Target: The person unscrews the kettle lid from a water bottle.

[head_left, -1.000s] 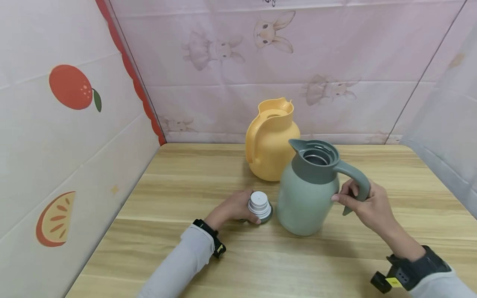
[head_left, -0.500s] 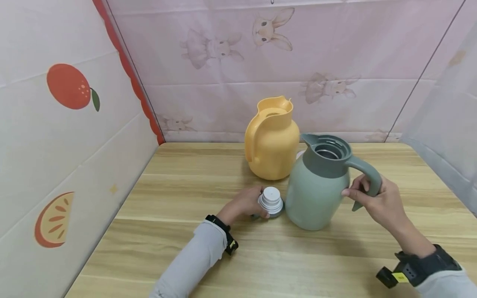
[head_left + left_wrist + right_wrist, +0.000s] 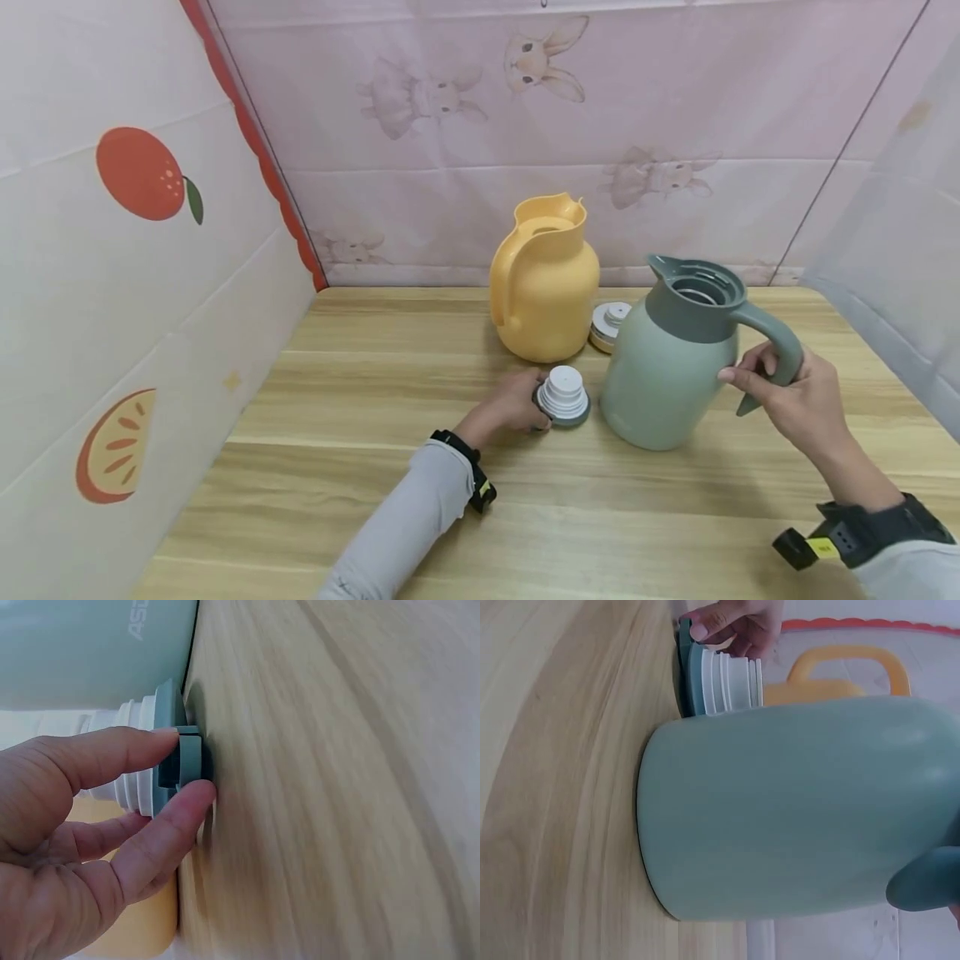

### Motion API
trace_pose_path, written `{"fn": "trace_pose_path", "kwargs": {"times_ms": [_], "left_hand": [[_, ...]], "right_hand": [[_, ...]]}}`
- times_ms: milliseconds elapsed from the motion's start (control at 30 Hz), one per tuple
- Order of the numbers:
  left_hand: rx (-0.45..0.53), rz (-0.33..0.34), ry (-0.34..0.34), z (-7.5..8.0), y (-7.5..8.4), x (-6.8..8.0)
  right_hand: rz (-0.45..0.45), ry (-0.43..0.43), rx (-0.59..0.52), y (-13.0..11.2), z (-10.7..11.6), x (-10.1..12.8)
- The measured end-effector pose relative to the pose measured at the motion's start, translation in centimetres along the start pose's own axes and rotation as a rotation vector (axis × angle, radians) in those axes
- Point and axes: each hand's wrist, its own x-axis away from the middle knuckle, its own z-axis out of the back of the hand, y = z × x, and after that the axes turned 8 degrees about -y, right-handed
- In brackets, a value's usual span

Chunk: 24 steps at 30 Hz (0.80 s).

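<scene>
My right hand [image 3: 787, 400] holds the green jug [image 3: 671, 367] by its handle. My fingers curl around the gray handle, so this grip is tight on it. The jug stands upright on the wooden bench [image 3: 360, 367], on the right side. Its round belly is a soft, pale green. Its collar, spout and handle are a darker gray-green. The top is open, and I can see a shiny metal ring inside the mouth.

My left hand [image 3: 510, 404] pinches the jug's stopper [image 3: 563, 395]. My thumb and finger press on its gray base from both sides, so this grip is clamped on it. The stopper sits upside down on the bench, just beside the green jug on its left. Its base is gray and flat. Its upper part is white with ridges, like little steps.

Behind them stands a yellow jug [image 3: 543, 287] with its top open. A second stopper [image 3: 609, 323] lies next to it, between the yellow jug and the green one. A pink cloth with rabbits [image 3: 536, 62] hangs at the back.
</scene>
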Motion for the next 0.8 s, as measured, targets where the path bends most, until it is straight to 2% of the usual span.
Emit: {"fn": "trace_pose_path", "kwargs": {"times_ms": [200, 500, 800], "left_hand": [[0.038, -0.019, 0.022, -0.6, 0.5, -0.8], [-0.030, -0.003, 0.045, -1.4, 2.1, -2.1], [-0.011, -0.019, 0.066, -2.3, 3.2, -3.4]], "right_hand": [[-0.017, 0.013, 0.018, 0.5, 0.5, -0.1], [-0.070, 0.076, 0.068, 1.4, 2.0, -0.1], [-0.089, 0.143, 0.122, 2.5, 3.5, -0.1]]}}
